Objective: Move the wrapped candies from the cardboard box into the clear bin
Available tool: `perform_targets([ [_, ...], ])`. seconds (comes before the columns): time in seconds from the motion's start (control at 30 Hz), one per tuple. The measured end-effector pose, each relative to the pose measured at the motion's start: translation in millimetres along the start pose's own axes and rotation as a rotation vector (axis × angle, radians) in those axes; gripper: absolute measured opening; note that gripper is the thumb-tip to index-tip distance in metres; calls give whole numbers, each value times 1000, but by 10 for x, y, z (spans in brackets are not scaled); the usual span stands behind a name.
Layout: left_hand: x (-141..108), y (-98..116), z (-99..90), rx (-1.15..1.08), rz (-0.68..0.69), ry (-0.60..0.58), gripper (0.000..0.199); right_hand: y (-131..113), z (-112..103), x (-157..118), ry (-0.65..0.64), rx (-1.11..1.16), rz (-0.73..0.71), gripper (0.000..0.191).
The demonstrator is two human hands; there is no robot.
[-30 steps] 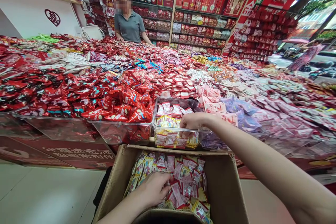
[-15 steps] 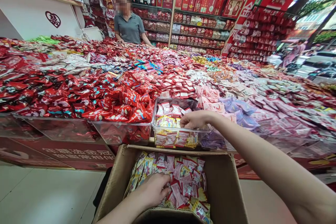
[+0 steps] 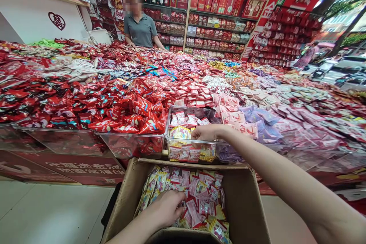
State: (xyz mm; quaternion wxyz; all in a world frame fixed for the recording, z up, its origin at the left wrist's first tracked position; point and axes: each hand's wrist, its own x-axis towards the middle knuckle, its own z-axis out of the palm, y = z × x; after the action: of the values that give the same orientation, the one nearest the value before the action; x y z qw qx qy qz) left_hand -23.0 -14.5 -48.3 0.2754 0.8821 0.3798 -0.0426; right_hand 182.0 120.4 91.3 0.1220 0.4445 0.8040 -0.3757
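Note:
My left hand [image 3: 170, 206] rests inside an open cardboard box [image 3: 243, 194], palm down on small wrapped candies [image 3: 197, 198] in pink, red and yellow packets. Its thumb and index finger stand apart; the other fingers are mostly hidden. Beyond the box, my right hand [image 3: 207, 132] reaches into a clear plastic bin [image 3: 168, 137] from the right. Its fingers curl down against yellow-and-white candy packets [image 3: 181, 132] there, and their tips are out of sight. Red-and-white packets [image 3: 180, 116] lie at the back of that bin. Whatever the curled fingers enclose is hidden.
Red snack packets [image 3: 143, 103] heap over the neighbouring bins on the left. Purple packets [image 3: 263, 118] and pink ones pile up on the right. A person in a grey shirt [image 3: 140, 30] stands behind the display, before shelves of bottles and red boxes [image 3: 223, 2].
My right hand has shifted slightly left and lower within the clear bin, over the yellow packets. The left hand has stayed almost still in the box.

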Motion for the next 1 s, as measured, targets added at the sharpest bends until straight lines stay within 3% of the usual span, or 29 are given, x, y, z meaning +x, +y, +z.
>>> perform_targets([
  [0.47, 9, 0, -3, 2, -30, -45, 22, -30, 46, 22, -2, 112, -71, 32],
  [0.6, 2, -35, 15, -10, -102, -121, 23, 18, 56, 34, 17, 101, -60, 31],
  [0.67, -4, -56, 36, -17, -160, -184, 25, 23, 57, -2, 95, 88, -39, 29],
  [0.77, -12, -83, 73, -25, -218, -257, 26, -49, 63, -187, 355, 74, -22, 26],
  [0.87, 4, -101, 93, -26, -218, -240, 23, -201, 121, -554, 669, 71, -32, 29],
  [0.93, 55, -109, 87, -15, -227, -172, 25, -296, 220, -829, 698, 132, -57, 32],
  [1.0, 153, -112, 68, 3, -251, -91, 31, -348, 384, -1031, 555, 244, -107, 31],
])
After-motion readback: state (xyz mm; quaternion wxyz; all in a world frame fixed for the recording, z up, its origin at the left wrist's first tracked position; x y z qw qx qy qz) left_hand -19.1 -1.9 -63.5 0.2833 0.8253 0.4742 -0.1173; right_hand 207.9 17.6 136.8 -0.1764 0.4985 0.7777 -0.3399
